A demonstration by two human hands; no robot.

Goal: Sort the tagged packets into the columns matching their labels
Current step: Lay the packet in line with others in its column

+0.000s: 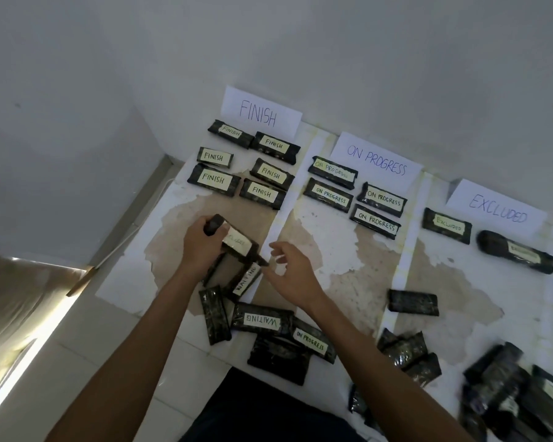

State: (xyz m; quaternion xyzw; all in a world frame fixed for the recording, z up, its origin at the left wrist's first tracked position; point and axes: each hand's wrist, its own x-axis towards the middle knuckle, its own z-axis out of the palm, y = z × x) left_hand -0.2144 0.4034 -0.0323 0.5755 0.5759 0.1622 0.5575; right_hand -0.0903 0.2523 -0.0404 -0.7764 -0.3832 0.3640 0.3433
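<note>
My left hand (pixel 201 247) grips a black packet (pixel 237 242) with a pale tag that seems to read EXCLUDED, lifted above the near end of the FINISH column. My right hand (pixel 289 272) hovers just right of it, fingers loosely curled, holding nothing. Paper headers read FINISH (pixel 257 113), ON PROGRESS (pixel 377 161) and EXCLUDED (pixel 497 208). Several FINISH packets (pixel 262 193), several ON PROGRESS packets (pixel 328 194) and two EXCLUDED packets (pixel 447 224) lie under them. Below my hands sit unsorted packets: two WAITING ones (pixel 246 279) (pixel 262 320) and an ON PROGRESS one (pixel 310 339).
More black packets lie loose: one face down (pixel 412 303) in the EXCLUDED column, a small heap (pixel 406 352) nearer me, and a blurred pile (pixel 517 393) at the lower right. A wall (pixel 300 43) backs the headers. At the left runs a wooden edge (pixel 80 282).
</note>
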